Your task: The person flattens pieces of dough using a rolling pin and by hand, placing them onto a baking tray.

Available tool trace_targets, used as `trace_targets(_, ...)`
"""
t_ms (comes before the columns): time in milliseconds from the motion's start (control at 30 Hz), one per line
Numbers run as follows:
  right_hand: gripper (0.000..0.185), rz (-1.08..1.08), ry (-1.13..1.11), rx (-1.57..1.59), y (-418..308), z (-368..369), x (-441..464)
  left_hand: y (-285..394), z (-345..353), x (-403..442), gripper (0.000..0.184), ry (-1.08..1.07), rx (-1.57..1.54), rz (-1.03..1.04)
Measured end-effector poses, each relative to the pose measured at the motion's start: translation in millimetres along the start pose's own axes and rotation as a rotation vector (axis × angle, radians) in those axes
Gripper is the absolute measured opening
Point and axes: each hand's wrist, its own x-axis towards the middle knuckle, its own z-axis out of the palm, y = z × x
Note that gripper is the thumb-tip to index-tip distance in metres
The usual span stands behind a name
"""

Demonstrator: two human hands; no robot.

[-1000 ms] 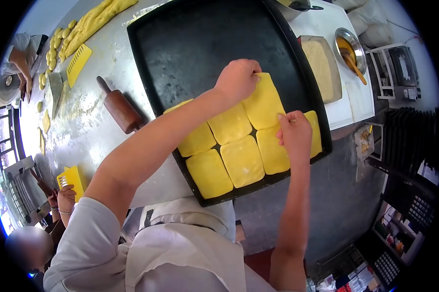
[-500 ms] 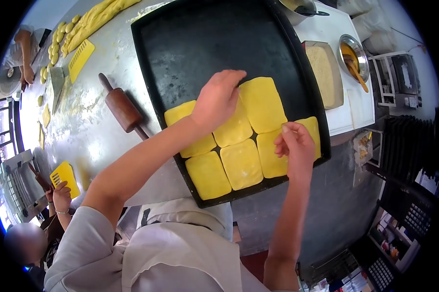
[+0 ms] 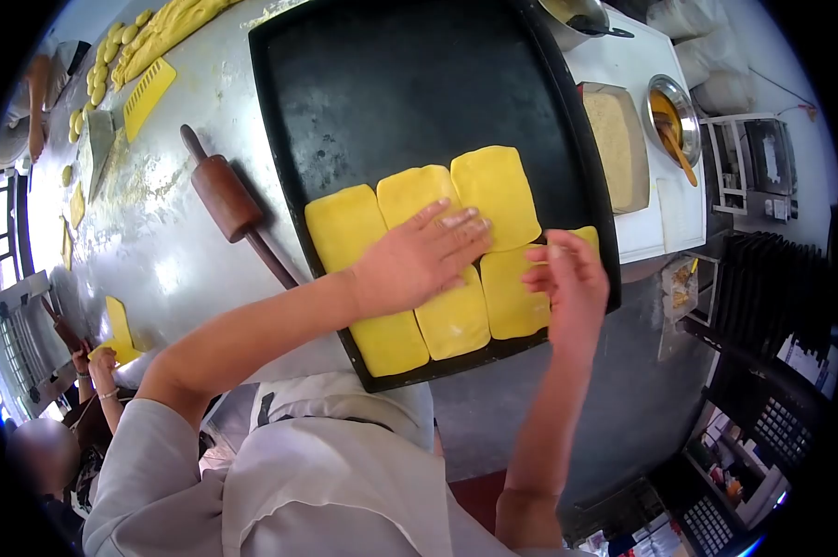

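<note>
My left hand (image 3: 421,255) lies palm down with its fingers spread across the dough squares in the middle of the black tray (image 3: 293,139). Beside it, the upper right dough square (image 3: 495,198) rests flat, touched by the fingertips. My right hand (image 3: 572,278) hovers over the tray's right side, fingers apart and holding nothing, partly covering a square (image 3: 513,292) below. Several yellow squares fill the near part of the tray in rows, such as the lower left one (image 3: 389,343).
Left of the tray lies a wooden rolling pin (image 3: 226,198); a yellow scraper (image 3: 149,97) and long dough (image 3: 173,37) are farther off. On the right stand a box of crumbs (image 3: 614,148) and a metal bowl (image 3: 671,116). Another person's hands (image 3: 103,357) are at lower left.
The upper right dough square was let go and now lies flat. My left hand moved down and left onto the squares and spread out. My right hand drew slightly away and opened.
</note>
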Motion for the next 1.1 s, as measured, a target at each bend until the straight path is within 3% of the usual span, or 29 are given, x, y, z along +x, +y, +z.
trace_targets(100, 0.024, -0.239, 0.1, -0.272, 10, -10, 19, 12, 13, 0, 0.067, -0.046, -0.008, 0.003)
trace_targets(133, 0.029, -0.198, 0.116, -0.362, 7, -7, 22, 13, 16, 2, 0.068, -0.051, -0.003, -0.004)
trace_targets(267, 0.036, -0.426, 0.101, -0.75, 28, 4, 36, 25, 21, 1, 0.071, -0.095, 0.014, -0.054)
trace_targets(500, 0.031, -0.415, 0.088, -0.774, 11, 11, 32, 18, 13, 1, 0.073, -0.025, -0.053, -0.046)
trace_targets(567, 0.03, -0.442, 0.117, -0.763, -7, 20, 36, 19, 7, 9, 0.075, 0.023, -0.014, -0.137)
trace_targets(700, 0.027, -0.874, -0.169, -0.722, -19, 56, 87, 21, 21, 19, 0.078, 0.05, 0.088, -0.286)
trace_targets(800, 0.021, -0.962, -0.271, -0.853, -20, 80, 114, 19, 29, 22, 0.08, -0.004, 0.119, -0.336)
trace_targets(900, 0.013, -0.992, -0.305, -0.973, -18, 93, 126, 17, 32, 19, 0.081, 0.003, 0.092, -0.323)
trace_targets(1100, 0.01, -0.909, -0.311, -0.89, -11, 99, 132, 18, 35, 18, 0.082, 0.038, 0.081, -0.322)
